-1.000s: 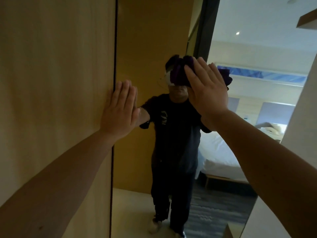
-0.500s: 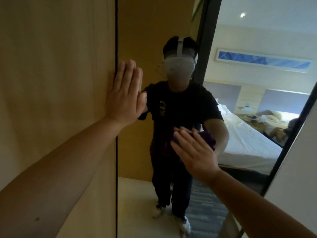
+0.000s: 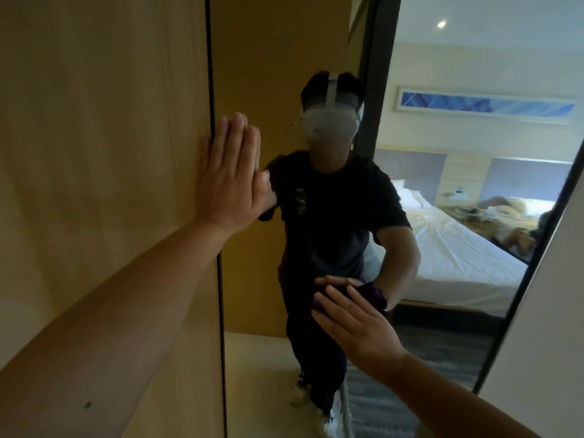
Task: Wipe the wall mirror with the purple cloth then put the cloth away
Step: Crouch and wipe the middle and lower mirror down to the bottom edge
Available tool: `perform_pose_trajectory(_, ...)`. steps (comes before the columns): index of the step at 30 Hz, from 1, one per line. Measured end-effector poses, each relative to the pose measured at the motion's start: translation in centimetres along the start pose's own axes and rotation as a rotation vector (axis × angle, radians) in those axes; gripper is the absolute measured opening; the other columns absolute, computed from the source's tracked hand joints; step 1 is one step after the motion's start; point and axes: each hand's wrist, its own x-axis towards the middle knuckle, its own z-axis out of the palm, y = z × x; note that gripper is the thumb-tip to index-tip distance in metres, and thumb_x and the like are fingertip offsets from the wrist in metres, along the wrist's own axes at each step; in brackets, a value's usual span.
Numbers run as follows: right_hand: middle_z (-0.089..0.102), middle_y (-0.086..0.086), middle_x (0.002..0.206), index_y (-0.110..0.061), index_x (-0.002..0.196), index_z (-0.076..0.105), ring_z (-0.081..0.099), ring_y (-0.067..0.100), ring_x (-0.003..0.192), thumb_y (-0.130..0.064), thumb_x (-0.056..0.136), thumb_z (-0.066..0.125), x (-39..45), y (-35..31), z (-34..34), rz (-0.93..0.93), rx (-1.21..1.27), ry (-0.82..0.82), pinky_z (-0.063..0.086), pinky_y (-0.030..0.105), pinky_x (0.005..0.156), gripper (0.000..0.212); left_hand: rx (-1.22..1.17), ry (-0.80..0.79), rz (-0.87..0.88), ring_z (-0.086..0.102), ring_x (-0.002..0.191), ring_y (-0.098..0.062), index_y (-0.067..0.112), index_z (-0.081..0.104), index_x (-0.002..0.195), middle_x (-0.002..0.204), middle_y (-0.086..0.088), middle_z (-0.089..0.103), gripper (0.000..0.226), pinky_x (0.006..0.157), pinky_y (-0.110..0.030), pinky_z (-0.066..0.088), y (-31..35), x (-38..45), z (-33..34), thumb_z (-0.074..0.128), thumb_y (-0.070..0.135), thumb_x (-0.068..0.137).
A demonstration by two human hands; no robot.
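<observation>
The tall wall mirror (image 3: 442, 254) fills the middle and right of the view, with a dark frame along its left and right edges. The purple cloth (image 3: 371, 294) lies bunched against the glass at lower centre. My right hand (image 3: 357, 327) presses it flat with straight fingers; most of the cloth is hidden under the palm. My left hand (image 3: 230, 181) rests flat with straight fingers on the mirror's left edge, where it meets the wooden panel (image 3: 101, 153).
The wooden panel covers the whole left side. A pale wall (image 3: 550, 311) borders the mirror on the right. The mirror reflects a person in dark clothes with a headset, a white bed and a striped carpet.
My right hand has dragged the cloth down the glass from head height to lower centre. My left hand has stayed on the mirror's left edge, and the view has tilted a little.
</observation>
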Motion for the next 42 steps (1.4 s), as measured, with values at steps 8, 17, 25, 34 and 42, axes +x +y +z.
perform_pose_trajectory(8,0.041,0.016,0.150,-0.012,0.139,0.047,0.035,0.035,0.142,-0.008,0.094,0.057,10.0,8.8,-7.8,0.122,0.101,0.337,0.028,0.057,0.115,0.046,0.038,-0.105,-0.021,0.011,0.152,-0.036,0.005,0.012,0.156,0.163,-0.020,0.017,0.066,0.122,-0.056,0.013,0.1,0.3,-1.3,0.014,0.046,0.105)
perform_pose_trajectory(17,0.043,0.016,0.150,-0.011,0.142,0.046,0.035,0.037,0.141,-0.013,0.092,0.065,20.8,14.3,-12.6,0.206,-0.061,0.393,0.021,0.052,0.117,0.054,0.114,-0.144,-0.173,0.017,0.151,-0.035,0.005,0.023,0.155,0.163,-0.018,0.020,0.065,0.121,-0.054,0.010,-5.4,0.7,-6.1,0.026,0.044,0.103)
perform_pose_trajectory(25,0.043,0.017,0.150,-0.010,0.142,0.047,0.036,0.035,0.141,-0.013,0.095,0.062,22.0,10.1,-9.7,0.219,-0.124,0.361,0.028,0.054,0.116,0.050,0.120,-0.037,-0.187,0.012,0.151,-0.039,0.002,0.016,0.156,0.163,-0.023,0.016,0.064,0.123,-0.052,0.005,-9.8,-1.2,-3.2,0.026,0.036,0.102)
perform_pose_trajectory(34,0.040,0.018,0.151,-0.010,0.142,0.046,0.033,0.035,0.143,-0.002,0.087,0.070,14.3,-0.6,-1.2,0.150,-0.023,0.315,0.030,0.060,0.113,0.060,0.085,0.050,-0.143,0.016,0.149,-0.044,0.000,0.022,0.154,0.161,-0.025,0.020,0.066,0.120,-0.062,0.011,-10.5,-1.5,-2.0,0.039,0.033,0.100)
perform_pose_trajectory(42,0.031,0.007,0.155,-0.019,0.149,0.033,0.029,0.028,0.145,-0.010,0.074,0.076,6.1,-8.2,4.0,0.062,-0.108,-0.057,0.006,0.048,0.123,0.086,0.076,0.077,-0.106,0.017,0.149,-0.045,0.001,0.022,0.154,0.160,-0.025,0.022,0.066,0.120,-0.061,0.011,-10.8,-1.5,-1.6,0.035,0.036,0.100)
